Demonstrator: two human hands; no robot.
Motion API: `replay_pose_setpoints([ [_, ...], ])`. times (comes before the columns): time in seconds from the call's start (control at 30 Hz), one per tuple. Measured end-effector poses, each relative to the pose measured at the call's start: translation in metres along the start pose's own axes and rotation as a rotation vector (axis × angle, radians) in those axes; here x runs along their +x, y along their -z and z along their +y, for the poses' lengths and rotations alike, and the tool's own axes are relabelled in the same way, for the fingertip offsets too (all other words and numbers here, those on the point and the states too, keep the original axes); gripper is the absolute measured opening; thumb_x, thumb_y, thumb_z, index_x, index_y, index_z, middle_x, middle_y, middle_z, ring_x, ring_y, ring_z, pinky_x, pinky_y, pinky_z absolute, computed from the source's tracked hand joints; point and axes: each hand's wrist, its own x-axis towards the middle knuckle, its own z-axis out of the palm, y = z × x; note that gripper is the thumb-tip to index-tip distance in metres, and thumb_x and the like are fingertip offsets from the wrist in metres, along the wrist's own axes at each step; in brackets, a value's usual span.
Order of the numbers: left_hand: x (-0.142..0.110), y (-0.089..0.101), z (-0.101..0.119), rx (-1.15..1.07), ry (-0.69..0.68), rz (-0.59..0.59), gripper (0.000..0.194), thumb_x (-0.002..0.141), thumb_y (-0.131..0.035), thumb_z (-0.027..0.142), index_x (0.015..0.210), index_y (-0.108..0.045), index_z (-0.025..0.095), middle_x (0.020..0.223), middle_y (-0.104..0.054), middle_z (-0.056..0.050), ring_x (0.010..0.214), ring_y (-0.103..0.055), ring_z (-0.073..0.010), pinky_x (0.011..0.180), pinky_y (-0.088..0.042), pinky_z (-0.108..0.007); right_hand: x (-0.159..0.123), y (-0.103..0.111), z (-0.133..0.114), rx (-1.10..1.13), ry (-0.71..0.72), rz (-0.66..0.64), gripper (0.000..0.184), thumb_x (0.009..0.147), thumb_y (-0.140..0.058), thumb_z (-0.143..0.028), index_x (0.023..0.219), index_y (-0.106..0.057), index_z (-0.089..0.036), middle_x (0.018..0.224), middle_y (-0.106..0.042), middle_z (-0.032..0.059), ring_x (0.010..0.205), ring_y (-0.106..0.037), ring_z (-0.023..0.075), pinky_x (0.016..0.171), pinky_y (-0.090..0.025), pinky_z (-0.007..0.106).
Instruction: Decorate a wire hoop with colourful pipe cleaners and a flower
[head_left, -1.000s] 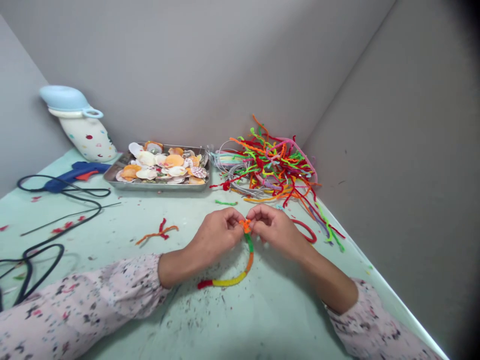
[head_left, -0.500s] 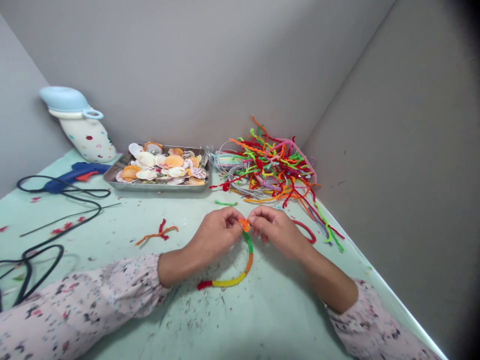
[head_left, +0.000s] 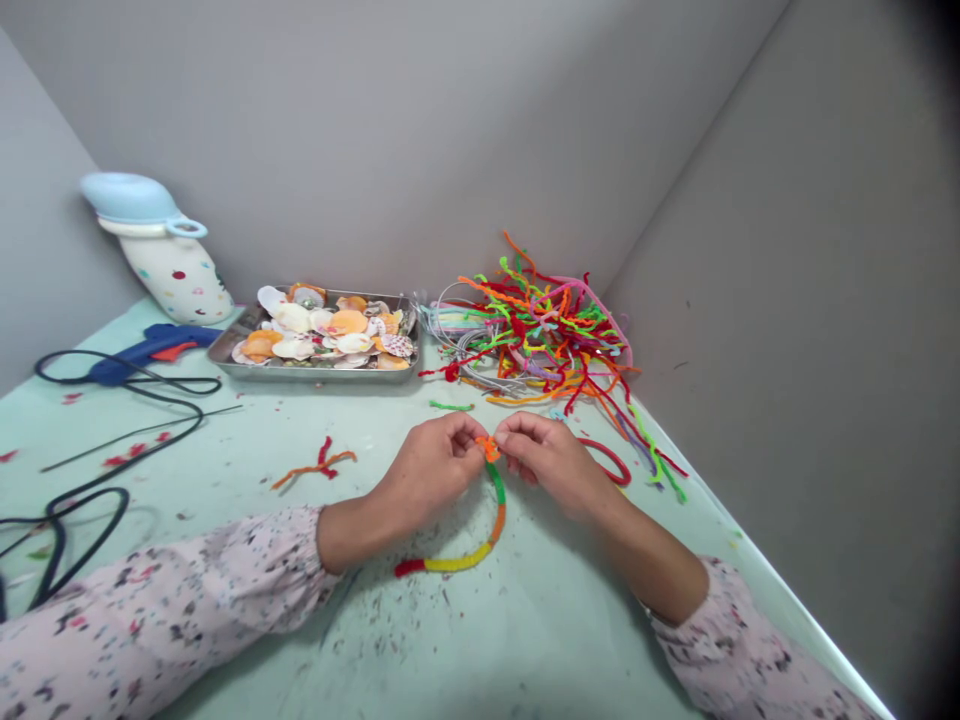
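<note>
Between my hands is an orange pipe cleaner (head_left: 487, 447), coiled into a small bunch. My left hand (head_left: 439, 460) pinches its left side with thumb and forefinger. From the right, the fingertips of my right hand (head_left: 551, 460) pinch the other side of it. Below the bunch hangs a wrapped pipe-cleaner strip (head_left: 474, 556), banded green, orange, yellow and red. It curves down and left, its red end near the table surface. My fingers hide part of the orange coil and how it joins the strip.
A metal tray (head_left: 315, 373) of seashells stands at the back, beside a tangled pile of pipe cleaners (head_left: 540, 330). On the left are a blue glue gun (head_left: 154, 350), its black cord and a white bottle (head_left: 176, 275). Loose pipe-cleaner pieces (head_left: 319, 463) lie left of my hands.
My right hand has shifted very slightly left at the orange coil, and its forearm has moved a little. My left hand and the banded strip look unchanged.
</note>
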Motion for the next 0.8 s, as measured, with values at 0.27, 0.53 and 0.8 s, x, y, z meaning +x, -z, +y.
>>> replay_pose_setpoints([
  [0.27, 0.0038, 0.0009, -0.0045, -0.122, 0.03, -0.008, 0.016, 0.076, -0.053, 0.023, 0.087, -0.061, 0.017, 0.069, -0.063, -0.001, 0.06, -0.058, -0.0126, 0.055, -0.044, -0.022, -0.0015, 0.0002, -0.0031, 0.031, -0.002, 0.003, 0.013, 0.079, -0.051, -0.029, 0.08, -0.058, -0.018, 0.061, -0.055, -0.0029, 0.053, -0.047, 0.0103, 0.05, -0.034, 0.022],
  [0.53, 0.0019, 0.001, -0.001, -0.111, 0.011, -0.038, 0.015, 0.077, -0.052, 0.021, 0.088, -0.061, 0.018, 0.069, -0.063, -0.001, 0.063, -0.058, -0.0128, 0.056, -0.044, -0.022, -0.0012, -0.0048, -0.006, 0.03, -0.035, 0.036, 0.005, 0.071, -0.054, -0.022, 0.073, -0.055, -0.017, 0.059, -0.052, -0.0041, 0.05, -0.044, 0.0085, 0.05, -0.034, 0.022],
  [0.8, 0.0024, 0.0003, -0.0021, -0.108, 0.035, -0.017, 0.019, 0.076, -0.053, 0.022, 0.093, -0.06, 0.018, 0.073, -0.063, -0.002, 0.064, -0.059, -0.014, 0.057, -0.046, -0.024, 0.0011, 0.0, 0.0009, 0.056, -0.042, 0.004, 0.012, 0.077, -0.053, -0.03, 0.077, -0.055, -0.018, 0.059, -0.052, -0.0028, 0.049, -0.044, 0.0095, 0.046, -0.033, 0.022],
])
